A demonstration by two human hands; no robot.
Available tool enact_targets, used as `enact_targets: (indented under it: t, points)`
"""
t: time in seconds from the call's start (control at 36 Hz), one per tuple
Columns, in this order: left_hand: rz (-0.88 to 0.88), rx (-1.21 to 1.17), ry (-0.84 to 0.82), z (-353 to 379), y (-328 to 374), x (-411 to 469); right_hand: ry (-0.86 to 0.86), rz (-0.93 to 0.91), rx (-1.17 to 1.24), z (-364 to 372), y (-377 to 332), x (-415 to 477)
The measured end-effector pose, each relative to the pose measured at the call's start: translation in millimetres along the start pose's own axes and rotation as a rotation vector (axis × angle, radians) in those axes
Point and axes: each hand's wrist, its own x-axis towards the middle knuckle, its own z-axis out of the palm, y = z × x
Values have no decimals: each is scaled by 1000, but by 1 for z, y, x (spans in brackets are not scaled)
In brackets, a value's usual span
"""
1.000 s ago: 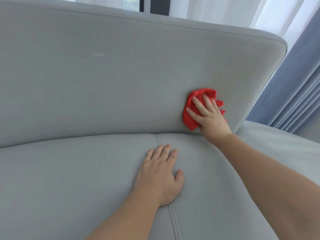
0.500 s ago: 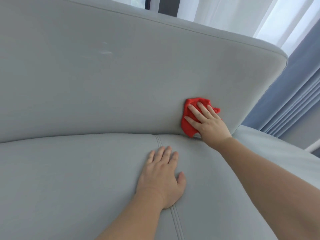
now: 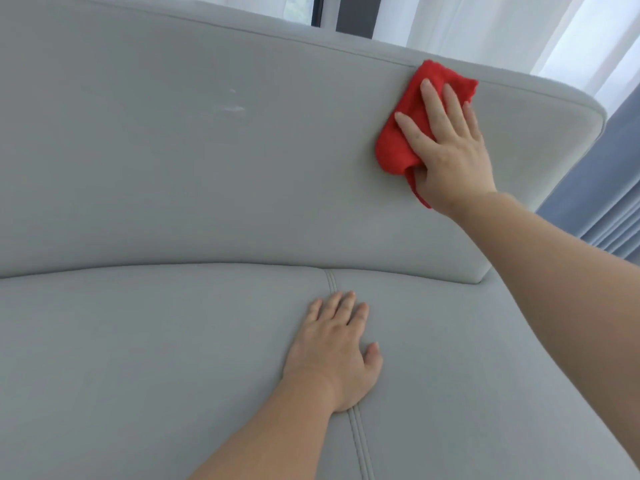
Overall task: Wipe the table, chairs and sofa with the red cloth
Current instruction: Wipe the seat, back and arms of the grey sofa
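The grey sofa backrest fills most of the view, and everything here is placed against it. The red cloth lies flat on the front face of the backrest, high up toward its right end, with the cloth's top edge touching the piped seam along the backrest's upper rim. The right hand presses the cloth against the fabric. Its fingers are straight and slightly spread, pointing up toward the rim, and the palm covers the cloth's lower right part. The thumb is hidden, so I cannot tell whether it hooks any of the cloth. A crumpled fold sticks out to the left of the palm and a thin red corner shows below the wrist.

Below the backrest, the left hand rests palm-down on the seat cushion with fingers relaxed and close together, tips pointing toward the backrest's lower edge. It holds nothing. It lies over the double-stitched seam, which meets the backrest's base.

On the backrest's face, well left of the cloth, sits a small pale smudge. Behind the backrest's top edge hang white sheer curtains and a dark window frame. Past its right end hangs a blue curtain.
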Motion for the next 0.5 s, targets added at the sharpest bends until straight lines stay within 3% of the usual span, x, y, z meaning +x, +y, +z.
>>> enact_targets:
  t: [0.08,0.36,0.5]
  points:
    - [0,21,1,-1,1,-1,21,125,134,-5,-5,13]
    - [-33,-56,-109,-30,2,-8,-69,174,228,-5,-12,13]
    - [-15,94,-87,-59,-36,-38,-128,184,233,-13,-14,15]
